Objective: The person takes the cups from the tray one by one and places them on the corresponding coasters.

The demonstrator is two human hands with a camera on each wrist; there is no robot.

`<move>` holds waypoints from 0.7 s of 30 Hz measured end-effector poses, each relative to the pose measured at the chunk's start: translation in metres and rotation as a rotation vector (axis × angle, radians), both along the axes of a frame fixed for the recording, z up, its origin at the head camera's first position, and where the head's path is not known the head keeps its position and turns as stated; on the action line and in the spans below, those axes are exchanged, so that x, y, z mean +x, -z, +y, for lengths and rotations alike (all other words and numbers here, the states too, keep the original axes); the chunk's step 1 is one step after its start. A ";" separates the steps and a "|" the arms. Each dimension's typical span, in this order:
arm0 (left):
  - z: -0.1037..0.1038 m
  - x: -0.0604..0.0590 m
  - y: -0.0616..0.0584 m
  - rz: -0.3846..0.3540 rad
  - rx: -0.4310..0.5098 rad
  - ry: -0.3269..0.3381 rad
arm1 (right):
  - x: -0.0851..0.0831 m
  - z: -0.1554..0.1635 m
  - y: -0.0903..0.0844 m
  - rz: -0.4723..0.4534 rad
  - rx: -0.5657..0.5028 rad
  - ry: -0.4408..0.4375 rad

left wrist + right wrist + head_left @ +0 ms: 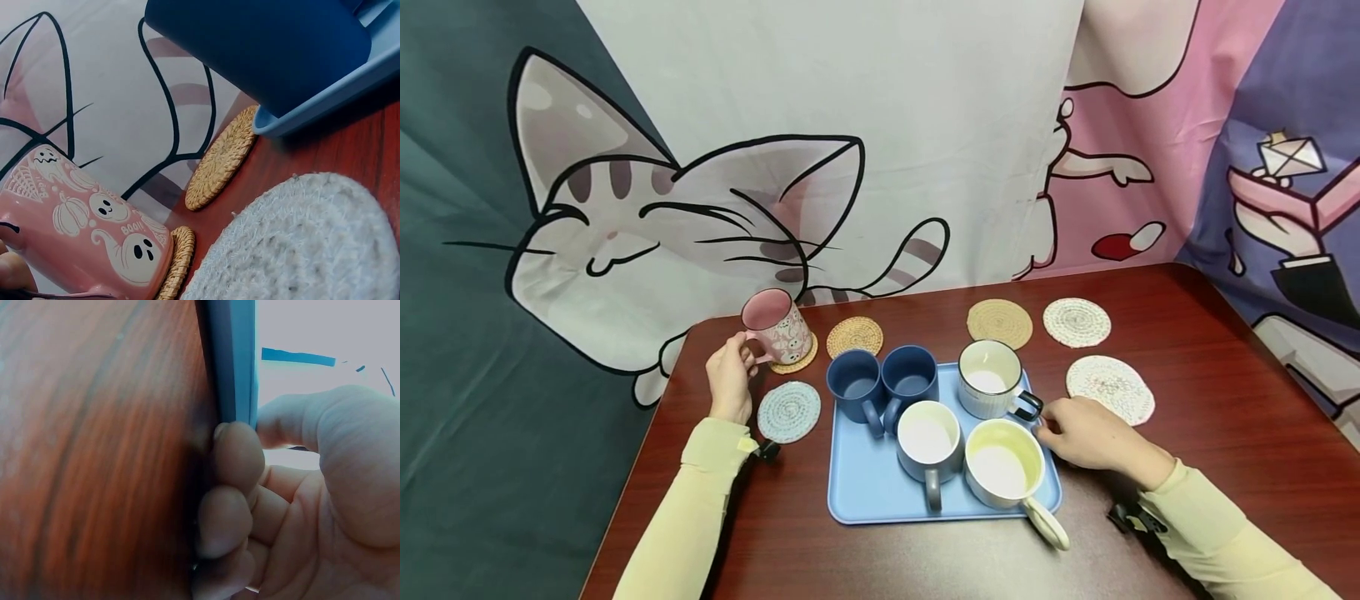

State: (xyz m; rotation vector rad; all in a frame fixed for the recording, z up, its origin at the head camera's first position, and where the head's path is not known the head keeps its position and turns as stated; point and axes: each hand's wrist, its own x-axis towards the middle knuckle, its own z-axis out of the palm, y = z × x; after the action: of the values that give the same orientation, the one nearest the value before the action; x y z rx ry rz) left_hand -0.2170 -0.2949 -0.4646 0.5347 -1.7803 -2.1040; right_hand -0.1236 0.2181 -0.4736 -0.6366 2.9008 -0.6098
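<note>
My left hand (741,354) grips the handle of a pink mug (777,327) printed with ghosts and pumpkins (87,225). The mug is tilted, its base on a straw coaster (801,360) at the table's far left. My right hand (1052,425) is at the right rim of a blue tray (865,492). In the right wrist view its curled fingers (234,462) press against the tray edge (234,362), with the thumb above. The tray holds two dark blue mugs (880,383), a white ribbed mug with a black handle (988,379), a blue-grey mug (928,442) and a cream mug (1006,465).
A pale blue coaster (788,411) lies left of the tray. Behind it lie two straw coasters (854,337) (999,323) and a white one (1077,322). A speckled white coaster (1110,388) lies just beyond my right hand. A cartoon cloth hangs behind the dark wooden table (1225,467).
</note>
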 end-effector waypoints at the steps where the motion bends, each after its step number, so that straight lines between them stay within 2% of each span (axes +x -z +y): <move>1: 0.000 0.000 0.000 -0.009 -0.016 -0.003 | 0.000 0.000 0.000 -0.001 0.000 -0.001; 7: 0.001 0.003 0.000 -0.015 -0.060 -0.006 | 0.000 0.000 -0.001 0.004 0.001 -0.005; 21: 0.000 0.006 -0.001 -0.018 -0.074 -0.002 | 0.000 0.000 -0.001 0.007 0.002 -0.005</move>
State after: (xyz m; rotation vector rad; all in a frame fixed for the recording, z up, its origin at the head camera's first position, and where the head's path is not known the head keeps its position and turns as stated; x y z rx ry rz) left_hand -0.2114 -0.2952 -0.4640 0.5370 -1.8594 -2.0290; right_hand -0.1238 0.2185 -0.4730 -0.6465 2.9053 -0.6051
